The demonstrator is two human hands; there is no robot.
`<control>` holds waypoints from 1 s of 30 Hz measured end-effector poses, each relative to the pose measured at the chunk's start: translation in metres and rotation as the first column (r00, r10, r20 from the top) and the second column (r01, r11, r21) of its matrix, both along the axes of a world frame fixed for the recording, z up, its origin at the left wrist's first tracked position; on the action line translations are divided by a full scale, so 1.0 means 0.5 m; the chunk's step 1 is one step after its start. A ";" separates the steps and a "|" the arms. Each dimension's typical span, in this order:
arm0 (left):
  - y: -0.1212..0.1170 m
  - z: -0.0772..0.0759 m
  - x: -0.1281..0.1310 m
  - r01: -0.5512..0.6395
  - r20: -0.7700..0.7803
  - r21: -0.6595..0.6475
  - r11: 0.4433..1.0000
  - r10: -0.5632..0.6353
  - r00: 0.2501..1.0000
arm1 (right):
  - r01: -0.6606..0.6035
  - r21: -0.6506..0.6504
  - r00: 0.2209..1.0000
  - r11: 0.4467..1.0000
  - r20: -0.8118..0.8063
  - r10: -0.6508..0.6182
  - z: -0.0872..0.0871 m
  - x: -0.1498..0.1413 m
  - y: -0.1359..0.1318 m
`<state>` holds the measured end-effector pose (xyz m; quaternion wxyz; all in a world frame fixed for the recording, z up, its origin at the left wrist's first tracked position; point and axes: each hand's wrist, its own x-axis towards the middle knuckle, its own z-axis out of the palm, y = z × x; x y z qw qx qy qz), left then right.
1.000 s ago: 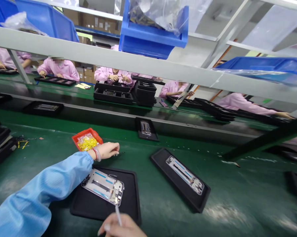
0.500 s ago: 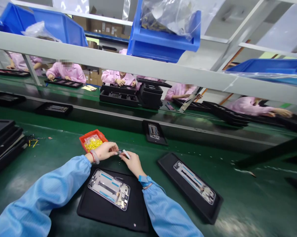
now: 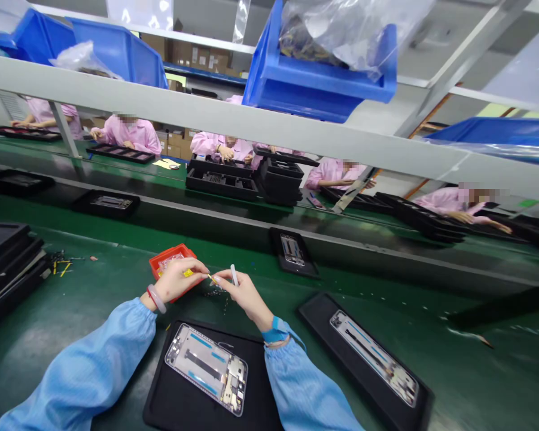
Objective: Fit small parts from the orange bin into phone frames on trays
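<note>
My left hand point(image 3: 180, 279) is closed in a pinch over the front of a red bin point(image 3: 158, 261), and a bit of yellow shows by its fingers. Between the fingertips of both hands is a small yellow strip point(image 3: 212, 279). My right hand point(image 3: 246, 294), also closed, has a white stick-like tool point(image 3: 234, 275) standing up between thumb and fingers; its lower end is hidden. Below the hands, an opened phone frame point(image 3: 206, 368) with blue strips and a circuit board lies slanted on a black tray point(image 3: 174, 398). Tiny dark parts point(image 3: 215, 292) lie under the fingertips.
A second phone frame sits in a black tray point(image 3: 314, 308) to the right, another tray point(image 3: 278, 239) farther back. Black trays point(image 3: 9, 263) are stacked at left. Blue bins point(image 3: 318, 90) hang overhead; people in pink work across the line.
My hands have gone from handling small dark parts to pinching a yellow strip. The dark parts now lie on the table. The view has shifted slightly.
</note>
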<state>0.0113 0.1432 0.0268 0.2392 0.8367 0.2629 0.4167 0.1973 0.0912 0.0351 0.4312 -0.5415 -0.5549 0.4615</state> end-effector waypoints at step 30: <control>-0.014 0.002 -0.012 -0.169 -0.141 0.068 0.983 0.177 0.974 | -0.012 0.167 0.997 0.986 0.071 0.000 -0.008 -0.046 0.023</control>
